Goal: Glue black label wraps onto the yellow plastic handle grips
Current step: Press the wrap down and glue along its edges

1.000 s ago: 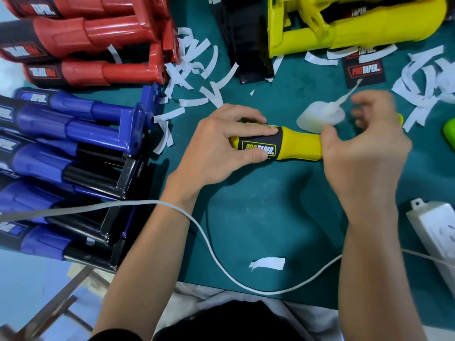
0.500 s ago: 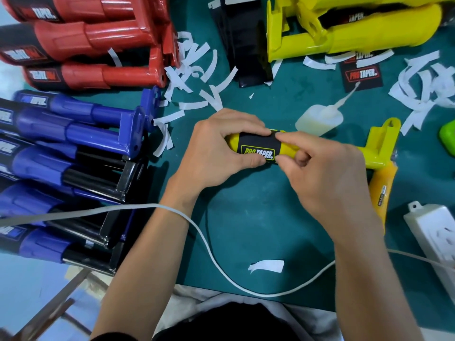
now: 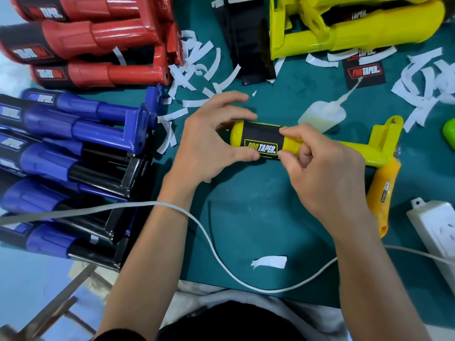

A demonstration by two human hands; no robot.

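Observation:
A yellow handle grip [image 3: 354, 150] lies across the middle of the green mat, its bracket end to the right. A black label wrap [image 3: 262, 140] with a yellow logo sits round its left end. My left hand [image 3: 211, 141] grips that left end, thumb below the label and fingers over the top. My right hand [image 3: 322, 173] pinches the label's right edge against the grip between thumb and forefinger. A white glue bottle [image 3: 320, 115] lies just behind the grip. More yellow grips [image 3: 344, 28] and a loose black label [image 3: 365, 72] lie at the back right.
Red grips [image 3: 86, 40] and blue grips [image 3: 69, 143] are stacked at the left. White backing strips [image 3: 197, 70] litter the mat. An orange utility knife [image 3: 382, 193] lies right of my right hand, and a white power strip [image 3: 438, 227] with its cable [image 3: 211, 242] sits at the near right.
My right hand let go of the glue bottle, which now lies on the mat, and came onto the label's right edge. My left hand's fingers lifted, baring more of the label.

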